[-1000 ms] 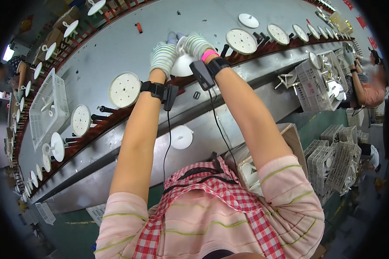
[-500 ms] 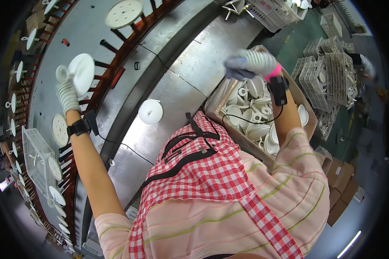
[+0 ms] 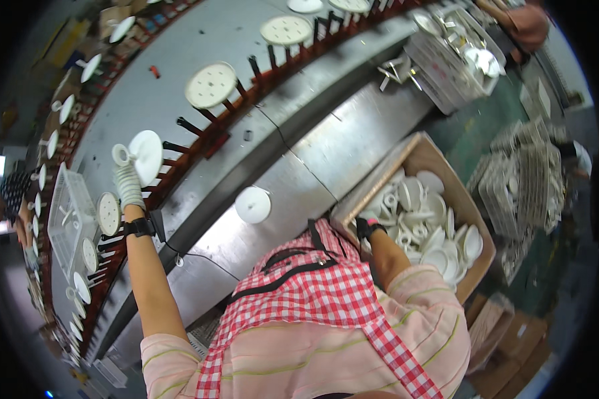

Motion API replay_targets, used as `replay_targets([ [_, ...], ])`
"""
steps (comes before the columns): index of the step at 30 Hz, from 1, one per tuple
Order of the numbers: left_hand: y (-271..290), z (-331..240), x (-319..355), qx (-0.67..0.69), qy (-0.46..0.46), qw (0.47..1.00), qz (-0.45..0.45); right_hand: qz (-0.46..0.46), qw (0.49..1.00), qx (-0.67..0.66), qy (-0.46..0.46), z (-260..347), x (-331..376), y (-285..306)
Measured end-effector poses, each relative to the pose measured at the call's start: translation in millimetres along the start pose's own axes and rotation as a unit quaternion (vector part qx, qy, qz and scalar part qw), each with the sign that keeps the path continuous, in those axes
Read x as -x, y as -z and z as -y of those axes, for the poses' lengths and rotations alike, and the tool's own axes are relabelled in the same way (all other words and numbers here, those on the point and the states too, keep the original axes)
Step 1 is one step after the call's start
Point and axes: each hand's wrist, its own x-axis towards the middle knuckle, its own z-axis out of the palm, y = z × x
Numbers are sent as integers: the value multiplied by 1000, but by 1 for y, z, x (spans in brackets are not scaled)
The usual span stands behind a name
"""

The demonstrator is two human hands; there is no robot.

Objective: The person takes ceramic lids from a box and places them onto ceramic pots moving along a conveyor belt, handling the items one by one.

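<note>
Since half a second ago the person's right hand has gone from above the carton (image 3: 432, 156) down into it, and the view has swung so that more of the carton's load shows, while the left hand (image 3: 129, 187) stays out at the same white disc (image 3: 146, 159). In the head view, that disc stands at the left, on the near edge of the grey table (image 3: 140, 100), a white ring (image 3: 121, 155) beside it on the left. The left glove touches the piece just below the ring, but its fingers are hidden, so whether they are closed on it cannot be told. The right hand is lost at the carton's near left side; only a pink band (image 3: 371, 221) and a dark wrist strap (image 3: 365, 229) show, and its grip cannot be told. White pieces (image 3: 419, 199) lie jumbled in the carton, overlapping too much to separate. Between the hands, a loose white disc (image 3: 253, 204) lies on the metal ledge (image 3: 313, 166). Farther right along the pegs (image 3: 190, 126) sits a holed plate (image 3: 211, 85). At the far right, a co-worker's sleeve (image 3: 528, 28) is cut by the dark fisheye rim; the crate stack (image 3: 506, 199) at the right is blurred.
</note>
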Motion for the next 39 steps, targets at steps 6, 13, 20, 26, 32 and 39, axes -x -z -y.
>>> replay_targets([
  [6,26,-46,43,-29,4,999,24,-87,995,17,50,-75,58,68],
  [13,36,-7,57,-40,12,997,-70,-322,790,-512,102,35,137,301],
  [20,76,15,85,-81,37,989,-115,-416,734,-465,269,166,-5,459],
  [26,107,13,138,-61,31,987,-142,-505,832,-176,146,192,-94,493],
  [32,108,-79,161,273,-97,949,-121,-595,775,41,211,237,-76,456],
  [39,41,-236,136,296,-311,880,204,-461,840,-130,257,274,-87,396],
])
